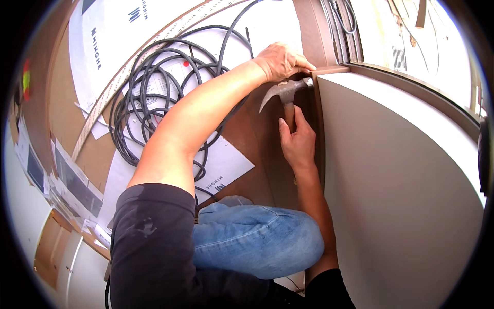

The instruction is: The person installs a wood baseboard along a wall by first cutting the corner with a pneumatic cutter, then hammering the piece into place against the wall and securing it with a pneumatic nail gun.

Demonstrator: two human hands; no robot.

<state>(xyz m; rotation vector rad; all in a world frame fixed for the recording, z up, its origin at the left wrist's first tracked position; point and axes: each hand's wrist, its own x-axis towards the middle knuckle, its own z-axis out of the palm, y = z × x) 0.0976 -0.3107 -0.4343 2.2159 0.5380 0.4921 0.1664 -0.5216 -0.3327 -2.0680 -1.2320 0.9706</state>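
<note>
My right hand (pixel 300 145) is closed round the wooden handle of a claw hammer (pixel 286 93). The hammer's claw points left, and its striking face is up against or very close to the upright brown strip (pixel 320 118). Just above the hammer head, my left hand (pixel 280 62) is curled, its fingertips pressed together at the top end of that strip. Whatever lies between those fingertips is too small or hidden to make out. To the right of the strip stands a large grey-white panel (pixel 396 180).
A loose coil of black cable (pixel 154 98) lies on printed white sheets (pixel 234 159) to the left. A long pale strip (pixel 118 85) runs beside it. My bent knee in blue jeans (pixel 257 239) is below the hammer. A window frame (pixel 417 82) stands at the upper right.
</note>
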